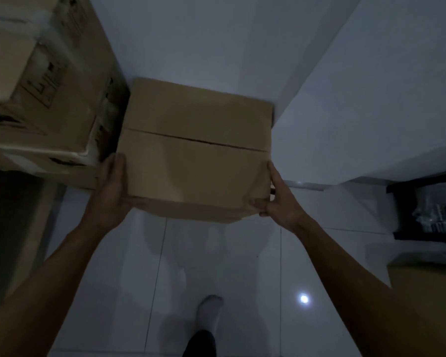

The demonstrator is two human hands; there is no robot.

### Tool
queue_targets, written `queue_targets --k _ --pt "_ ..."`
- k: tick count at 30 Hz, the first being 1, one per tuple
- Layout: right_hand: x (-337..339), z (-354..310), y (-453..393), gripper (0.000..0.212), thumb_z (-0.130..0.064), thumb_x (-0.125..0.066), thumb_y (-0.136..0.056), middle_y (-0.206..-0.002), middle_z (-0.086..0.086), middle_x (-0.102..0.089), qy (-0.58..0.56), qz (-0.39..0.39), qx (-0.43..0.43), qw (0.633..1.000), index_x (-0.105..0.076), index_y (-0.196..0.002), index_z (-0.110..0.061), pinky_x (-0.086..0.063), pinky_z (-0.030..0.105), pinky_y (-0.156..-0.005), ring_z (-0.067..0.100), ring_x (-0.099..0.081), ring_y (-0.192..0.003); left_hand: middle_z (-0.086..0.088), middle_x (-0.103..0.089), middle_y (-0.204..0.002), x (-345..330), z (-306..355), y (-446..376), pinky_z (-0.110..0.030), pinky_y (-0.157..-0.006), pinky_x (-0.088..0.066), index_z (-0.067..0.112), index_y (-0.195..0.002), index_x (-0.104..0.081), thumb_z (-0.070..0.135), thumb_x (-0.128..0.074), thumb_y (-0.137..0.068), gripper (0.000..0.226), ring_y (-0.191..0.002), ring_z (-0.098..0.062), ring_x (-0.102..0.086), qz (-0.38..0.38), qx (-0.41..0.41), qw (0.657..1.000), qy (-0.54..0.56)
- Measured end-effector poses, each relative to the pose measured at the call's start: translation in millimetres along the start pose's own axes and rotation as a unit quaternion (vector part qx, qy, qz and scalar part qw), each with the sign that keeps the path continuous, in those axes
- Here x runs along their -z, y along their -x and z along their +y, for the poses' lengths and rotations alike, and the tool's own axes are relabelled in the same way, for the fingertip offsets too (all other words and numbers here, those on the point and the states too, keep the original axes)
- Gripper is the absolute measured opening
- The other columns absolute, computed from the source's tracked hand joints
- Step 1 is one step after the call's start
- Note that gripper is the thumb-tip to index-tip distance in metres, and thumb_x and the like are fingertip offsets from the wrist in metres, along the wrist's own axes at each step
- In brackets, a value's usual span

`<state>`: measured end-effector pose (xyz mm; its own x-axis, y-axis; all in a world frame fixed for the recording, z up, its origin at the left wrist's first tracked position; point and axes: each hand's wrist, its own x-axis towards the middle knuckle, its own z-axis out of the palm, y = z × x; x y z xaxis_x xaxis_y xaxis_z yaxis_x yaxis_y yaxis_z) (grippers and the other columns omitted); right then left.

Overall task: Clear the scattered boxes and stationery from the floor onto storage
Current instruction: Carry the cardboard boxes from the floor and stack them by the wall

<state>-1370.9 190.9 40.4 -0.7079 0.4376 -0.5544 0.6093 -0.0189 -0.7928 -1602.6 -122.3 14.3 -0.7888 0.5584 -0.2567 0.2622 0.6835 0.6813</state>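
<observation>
The plain brown box was off the floor, held up beside the stacked boxes. The left hand and right hand gripped its two sides. It looked shut, with one long seam on top. It still needed setting down, I think.

Single head-worn wide-angle view, facing forward and steeply down.

Lens sits close above both forearms; the cardboard box fills centre frame at arm's reach, tiled floor below, walls bowed by wide-angle distortion at the edges.
</observation>
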Motion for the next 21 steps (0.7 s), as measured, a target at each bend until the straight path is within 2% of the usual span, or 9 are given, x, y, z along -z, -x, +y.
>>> queue_targets --k 2,4,6,9,11,13,15,17,21 --pt "-3 7 -2 0.102 -0.004 -0.076 -0.087 -0.143 -0.017 -0.034 0.021 0.023 0.007 1.000 -0.012 -0.159 -0.037 -0.056 0.051 -0.087 0.009 -0.055 -0.115 -0.010 -0.002 -0.166 -4 3 -4 -0.055 -0.118 -0.028 0.018 -0.160 -0.009 0.020 -0.085 -0.079 0.111 -0.149 -0.038 -0.019 0.005 -0.019 0.995 -0.093" --pt "-8 15 1 0.103 -0.006 -0.079 -0.084 -0.157 -0.014 -0.020 0.088 0.032 0.027 0.995 -0.013 -0.160 -0.030 -0.047 0.037 -0.105 0.013 -0.034 -0.140 -0.022 0.000 -0.165 -13 1 -2 -0.057 -0.117 -0.029 0.010 -0.160 -0.006 0.022 -0.083 -0.081 0.111 -0.148 -0.045 -0.016 0.014 -0.054 0.984 -0.170" --pt "-15 22 2 0.101 -0.010 -0.079 -0.084 -0.158 -0.015 -0.012 0.163 0.026 0.062 0.984 -0.013 -0.160 -0.027 -0.036 0.026 -0.110 0.007 -0.023 -0.140 -0.028 -0.003 -0.162 -20 0 -3 -0.058 -0.115 -0.029 0.007 -0.160 -0.008 0.024 -0.082 -0.083 0.108 -0.147 -0.047 -0.015 0.012 -0.030 0.973 -0.227" --pt "-21 25 -3 0.088 -0.021 -0.075 -0.089 -0.163 -0.002 -0.022 0.233 0.037 0.089 0.968 -0.022 -0.158 -0.030 -0.039 0.048 -0.114 0.026 -0.030 -0.146 -0.029 -0.008 -0.161 -23 7 -7 -0.057 -0.112 -0.031 0.006 -0.159 -0.011 0.028 -0.082 -0.081 0.108 -0.144 -0.046 -0.017 0.007 0.026 0.957 -0.289" --pt "-24 20 -4 0.091 -0.025 -0.073 -0.091 -0.167 0.006 -0.011 0.272 0.040 0.065 0.959 -0.014 -0.160 -0.031 -0.039 0.054 -0.112 0.037 -0.029 -0.146 -0.026 -0.013 -0.160 -22 11 -7 -0.056 -0.110 -0.033 0.004 -0.158 -0.016 0.028 -0.084 -0.078 0.107 -0.141 -0.045 -0.022 0.007 0.027 0.946 -0.323" --pt "-28 16 3 0.089 -0.030 -0.066 -0.095 -0.168 0.005 0.000 0.334 0.066 0.036 0.940 -0.006 -0.160 -0.034 -0.047 0.055 -0.102 0.039 -0.032 -0.143 -0.023 -0.021 -0.156 -23 16 -3 -0.057 -0.104 -0.036 0.003 -0.154 -0.026 0.023 -0.086 -0.074 0.102 -0.134 -0.045 -0.029 0.028 0.014 0.941 -0.338" --pt "-30 11 17 0.083 -0.034 -0.062 -0.098 -0.168 0.000 0.004 0.343 0.079 0.024 0.936 -0.008 -0.160 -0.030 -0.048 0.054 -0.100 0.035 -0.026 -0.145 -0.024 -0.029 -0.151 -27 24 5 -0.060 -0.099 -0.038 0.003 -0.150 -0.033 0.012 -0.078 -0.079 0.085 -0.127 -0.046 -0.036 0.063 -0.017 0.945 -0.321" --pt "-26 5 34 0.078 -0.035 -0.060 -0.099 -0.168 -0.002 0.004 0.325 0.087 0.026 0.941 -0.014 -0.160 -0.025 -0.043 0.052 -0.105 0.032 -0.020 -0.147 -0.026 -0.034 -0.147 -30 34 19 -0.062 -0.098 -0.040 0.003 -0.148 -0.036 0.005 -0.069 -0.086 0.070 -0.125 -0.046 -0.039 0.077 -0.065 0.950 -0.296" --pt "-1 8 82 0.073 -0.037 -0.057 -0.101 -0.168 -0.001 -0.005 0.285 0.103 0.036 0.952 -0.016 -0.160 -0.024 -0.024 0.044 -0.118 0.027 -0.013 -0.152 -0.022 -0.050 -0.128 -26 60 59 -0.052 -0.088 -0.046 0.008 -0.136 -0.051 0.006 -0.077 -0.078 0.063 -0.110 -0.041 -0.050 0.041 -0.098 0.962 -0.252"
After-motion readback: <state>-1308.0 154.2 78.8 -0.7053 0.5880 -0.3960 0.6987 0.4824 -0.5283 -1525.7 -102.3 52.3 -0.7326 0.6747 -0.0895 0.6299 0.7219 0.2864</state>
